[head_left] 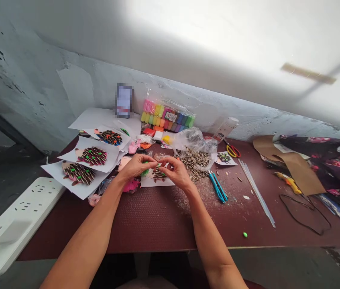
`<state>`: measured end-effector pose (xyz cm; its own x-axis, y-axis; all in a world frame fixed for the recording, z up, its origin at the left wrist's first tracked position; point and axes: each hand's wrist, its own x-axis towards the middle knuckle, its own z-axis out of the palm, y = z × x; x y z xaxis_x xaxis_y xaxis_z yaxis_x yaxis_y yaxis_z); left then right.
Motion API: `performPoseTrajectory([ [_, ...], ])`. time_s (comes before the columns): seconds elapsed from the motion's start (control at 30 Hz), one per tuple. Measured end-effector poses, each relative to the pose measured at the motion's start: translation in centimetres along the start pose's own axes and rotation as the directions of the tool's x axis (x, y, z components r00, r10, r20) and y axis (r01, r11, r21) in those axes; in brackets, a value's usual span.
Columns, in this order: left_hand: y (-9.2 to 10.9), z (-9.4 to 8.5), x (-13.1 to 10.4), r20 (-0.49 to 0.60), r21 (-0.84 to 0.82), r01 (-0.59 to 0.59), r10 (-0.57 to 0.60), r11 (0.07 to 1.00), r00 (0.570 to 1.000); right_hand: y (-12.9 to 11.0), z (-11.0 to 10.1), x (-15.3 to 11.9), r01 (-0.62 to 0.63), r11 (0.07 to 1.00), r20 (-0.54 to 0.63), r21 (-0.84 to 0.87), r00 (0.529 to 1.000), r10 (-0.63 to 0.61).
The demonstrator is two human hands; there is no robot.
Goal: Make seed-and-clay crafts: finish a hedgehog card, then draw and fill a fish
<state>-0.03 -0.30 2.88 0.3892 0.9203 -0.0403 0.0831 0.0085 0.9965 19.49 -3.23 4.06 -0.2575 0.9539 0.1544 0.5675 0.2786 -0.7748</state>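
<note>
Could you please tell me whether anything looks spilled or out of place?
Yes: a small green ball lies alone near the front of the table, perhaps dropped, and loose seeds spill from the clear bag.

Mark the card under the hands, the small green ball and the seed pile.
Card (157, 183): head view, bare white lower edge.
Green ball (245, 235): head view, middle of its surface.
Seed pile (191, 161): head view, middle of the seeds.
</note>
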Motion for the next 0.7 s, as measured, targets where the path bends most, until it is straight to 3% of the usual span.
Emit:
performPoseTrajectory([
  [0.23,0.1,0.2,-0.2,0.033,0.005,-0.031,0.03,1.0,0.999,0.1,0.2,0.1,0.006,1.0,-0.011,-0.013,1.0,-0.006],
  [0.47,-0.3,-0.1,0.1,-0.025,-0.003,0.007,-0.007,1.0,1.0,1.3,-1.8,0.1,-0.097,0.969,0.013,-0.225,0.995,0.103],
  [0.7,-0.3,-0.1,0.1,-0.029,0.016,0.062,-0.062,0.998,0.998,1.6,-1.8,0.2,-0.144,0.935,0.055,-0.324,0.984,0.17],
])
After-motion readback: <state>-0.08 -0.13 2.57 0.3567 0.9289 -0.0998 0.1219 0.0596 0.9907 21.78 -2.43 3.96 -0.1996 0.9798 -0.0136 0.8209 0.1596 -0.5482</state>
